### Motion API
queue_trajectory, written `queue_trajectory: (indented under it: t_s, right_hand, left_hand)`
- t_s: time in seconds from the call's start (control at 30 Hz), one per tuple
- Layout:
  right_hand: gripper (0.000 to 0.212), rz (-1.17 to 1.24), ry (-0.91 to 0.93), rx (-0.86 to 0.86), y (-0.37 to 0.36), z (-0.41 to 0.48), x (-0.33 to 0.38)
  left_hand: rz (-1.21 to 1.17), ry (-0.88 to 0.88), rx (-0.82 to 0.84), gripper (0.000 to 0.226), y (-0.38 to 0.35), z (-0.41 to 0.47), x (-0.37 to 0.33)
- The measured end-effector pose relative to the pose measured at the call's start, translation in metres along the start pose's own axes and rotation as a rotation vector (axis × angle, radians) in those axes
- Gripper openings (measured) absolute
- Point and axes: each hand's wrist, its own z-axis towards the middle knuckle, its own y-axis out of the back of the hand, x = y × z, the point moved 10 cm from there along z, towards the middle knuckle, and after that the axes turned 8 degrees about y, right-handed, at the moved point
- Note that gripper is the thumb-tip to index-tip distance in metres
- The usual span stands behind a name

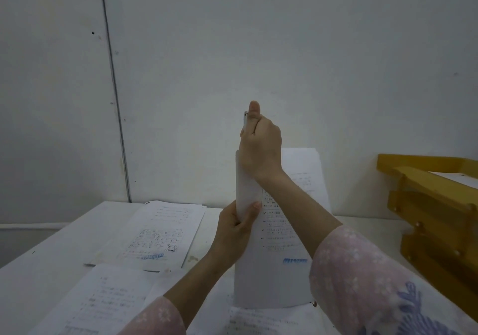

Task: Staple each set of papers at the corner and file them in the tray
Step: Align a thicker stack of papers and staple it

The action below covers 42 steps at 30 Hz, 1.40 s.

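On the table (51, 257), left: printed sheets (160, 233) lying flat (overlapping).
Left hand (234, 231): grips the set's lower left edge.
Paper set (271, 270): held upright, long axis vertical, print facing the person.
Right hand (260, 143): clenched round a silvery stapler (245, 121) at the set's top corner.
Far right: yellow tray (426, 205), apart.

White table (38, 283), pale grey wall (310, 50) behind it, dark vertical seam (117, 96) running down its left
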Motion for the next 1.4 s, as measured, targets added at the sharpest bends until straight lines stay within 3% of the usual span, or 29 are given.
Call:
queue_trajectory:
  t_s: [0.2, 0.33, 0.5, 0.67, 0.77, 0.9, 1.07, 1.2, 1.3, 1.4]
  right_hand:
    - [0.06, 0.129, 0.025, -0.055, 0.002, -0.001, 0.0]
    - [0.055, 0.144, 0.036, -0.052, 0.002, -0.001, -0.001]
    - [0.043, 0.068, 0.081, -0.028, 0.008, 0.004, 0.003]
    - [0.05, 0.088, 0.098, -0.206, 0.054, 0.015, 0.003]
    - [0.043, -0.012, 0.12, -0.292, 0.094, 0.025, -0.001]
    - [0.026, -0.23, 0.016, -0.26, 0.142, 0.026, -0.046]
    - [0.033, -0.698, -0.358, 0.035, 0.179, -0.02, -0.17]
    - [0.027, -0.714, -0.571, 0.52, 0.162, -0.103, -0.254]
    - [0.031, -0.805, -0.517, 0.911, 0.131, -0.172, -0.277]
    - [0.037, -0.863, -0.417, 1.043, 0.113, -0.212, -0.281]
  left_hand:
    - [0.015, -0.007, -0.004, 0.01, 0.0, 0.0, -0.001]
    - [0.017, 0.009, 0.001, 0.017, -0.001, 0.001, 0.002]
    - [0.007, 0.009, 0.005, 0.009, -0.001, 0.0, -0.001]
    - [-0.032, 0.012, 0.042, 0.014, -0.002, 0.0, -0.001]
    - [-0.02, 0.015, 0.069, 0.022, -0.003, 0.0, -0.001]
    - [0.009, -0.015, 0.067, 0.025, -0.001, 0.0, -0.003]
    - [-0.029, -0.012, 0.067, 0.026, 0.0, 0.0, -0.001]
    - [-0.042, -0.009, 0.046, 0.022, -0.001, 0.0, 0.0]
    - [-0.053, -0.01, 0.035, 0.02, 0.0, 0.001, 0.0]
    - [-0.058, -0.017, 0.03, 0.018, -0.001, 0.001, -0.001]
